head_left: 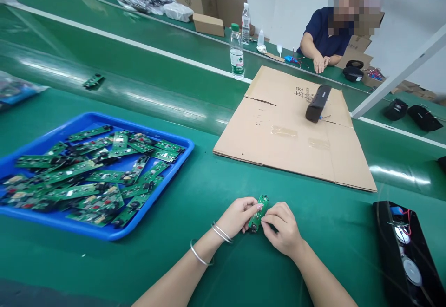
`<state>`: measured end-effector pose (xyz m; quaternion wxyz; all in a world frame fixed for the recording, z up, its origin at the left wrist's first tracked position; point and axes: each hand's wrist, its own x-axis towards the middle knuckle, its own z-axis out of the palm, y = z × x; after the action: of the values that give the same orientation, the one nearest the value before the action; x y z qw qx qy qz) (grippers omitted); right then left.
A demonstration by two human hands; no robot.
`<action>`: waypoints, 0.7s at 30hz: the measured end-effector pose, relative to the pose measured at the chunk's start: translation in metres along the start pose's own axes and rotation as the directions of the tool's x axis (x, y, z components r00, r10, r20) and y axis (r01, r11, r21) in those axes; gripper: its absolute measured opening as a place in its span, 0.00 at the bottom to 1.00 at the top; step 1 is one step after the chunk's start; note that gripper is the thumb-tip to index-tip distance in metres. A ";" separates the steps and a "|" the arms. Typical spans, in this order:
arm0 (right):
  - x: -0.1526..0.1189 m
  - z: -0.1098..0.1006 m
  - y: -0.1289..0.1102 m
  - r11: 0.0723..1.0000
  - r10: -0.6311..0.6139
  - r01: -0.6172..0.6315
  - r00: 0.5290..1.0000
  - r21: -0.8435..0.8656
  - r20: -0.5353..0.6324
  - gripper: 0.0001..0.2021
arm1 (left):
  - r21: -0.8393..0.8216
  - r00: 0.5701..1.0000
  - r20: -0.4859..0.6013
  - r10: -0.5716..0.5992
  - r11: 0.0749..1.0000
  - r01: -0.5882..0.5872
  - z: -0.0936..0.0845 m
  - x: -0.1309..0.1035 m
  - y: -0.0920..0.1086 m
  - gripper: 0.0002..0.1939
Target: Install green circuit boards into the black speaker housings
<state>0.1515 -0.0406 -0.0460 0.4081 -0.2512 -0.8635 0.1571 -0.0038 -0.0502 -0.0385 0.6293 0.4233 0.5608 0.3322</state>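
Note:
A small green circuit board (258, 214) with black parts at its ends is gripped between the thumb and fingers of my left hand (244, 214). My right hand (283, 228) is at the board's right edge, thumb and forefinger pinched together; whether something tiny sits between those fingertips is hidden. Two silver bangles circle my left wrist. To the left, a blue tray (116, 235) holds many similar green boards, piled loosely. At the lower right lies an open black speaker housing (386, 246) with round silver drivers and red and blue wires inside.
Beyond my hands a flattened cardboard sheet (289, 153) bears a black speaker (318, 103). A water bottle (237, 54) stands behind it. One loose board (93, 81) lies on the sunken belt. Across the line sits a co-worker (327, 37), near more speaker housings (353, 73).

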 end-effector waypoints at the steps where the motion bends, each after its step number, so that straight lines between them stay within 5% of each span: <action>1: -0.001 -0.001 0.001 1.000 -0.009 0.009 1.000 0.015 0.005 0.04 | 0.000 1.000 -0.002 -0.003 1.000 0.003 0.000 0.000 0.000 0.15; 9: -0.003 0.000 0.003 0.997 -0.082 0.082 0.994 -0.011 0.069 0.00 | 0.005 1.000 0.006 -0.017 1.000 0.017 0.000 0.003 0.000 0.15; 16: 0.001 -0.003 -0.006 0.947 -0.257 0.274 0.959 -0.166 0.117 0.03 | -0.023 0.998 0.054 -0.045 0.999 0.046 0.000 0.004 -0.003 0.14; 21: 0.004 -0.004 -0.008 0.944 -0.251 0.273 0.959 -0.187 0.130 0.04 | -0.108 0.995 0.080 -0.054 0.992 0.063 -0.003 0.008 -0.004 0.12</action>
<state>0.1496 -0.0445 -0.0374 0.3519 -0.1658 -0.9209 0.0256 -0.0053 -0.0442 -0.0461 0.6822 0.3836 0.5291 0.3278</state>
